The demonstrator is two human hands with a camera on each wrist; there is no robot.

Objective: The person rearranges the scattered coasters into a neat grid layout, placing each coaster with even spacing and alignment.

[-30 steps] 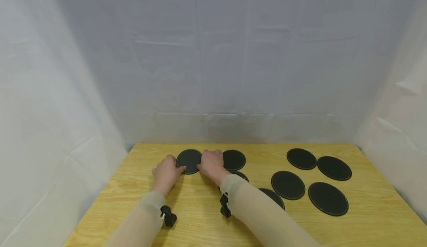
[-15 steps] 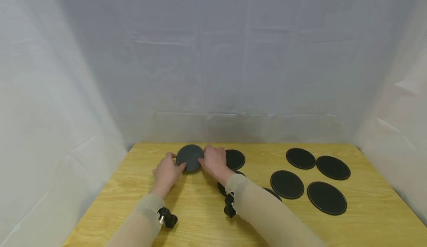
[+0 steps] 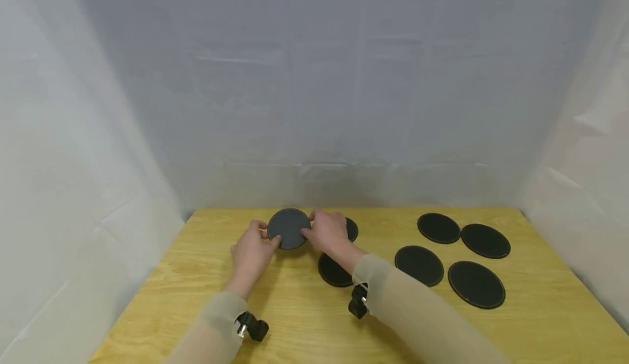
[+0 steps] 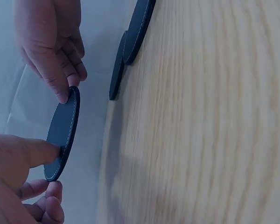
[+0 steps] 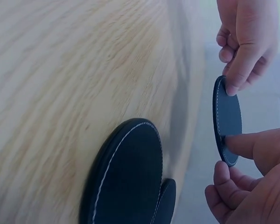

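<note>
Seven black round coasters show: six lie flat on the bench (image 3: 206,276), one is lifted. The lifted coaster (image 3: 289,228), white-stitched at its rim, sits centre-left, pinched between left hand (image 3: 251,252) and right hand (image 3: 328,233).

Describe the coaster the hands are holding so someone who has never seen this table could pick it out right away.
On the yellow wooden table, look to the far left part, near the back edge. There the left hand and right hand pinch one round black coaster by its opposite edges. Unlike the other black coasters, which lie flat on the wood, it is lifted off the table and tilted up.
</note>
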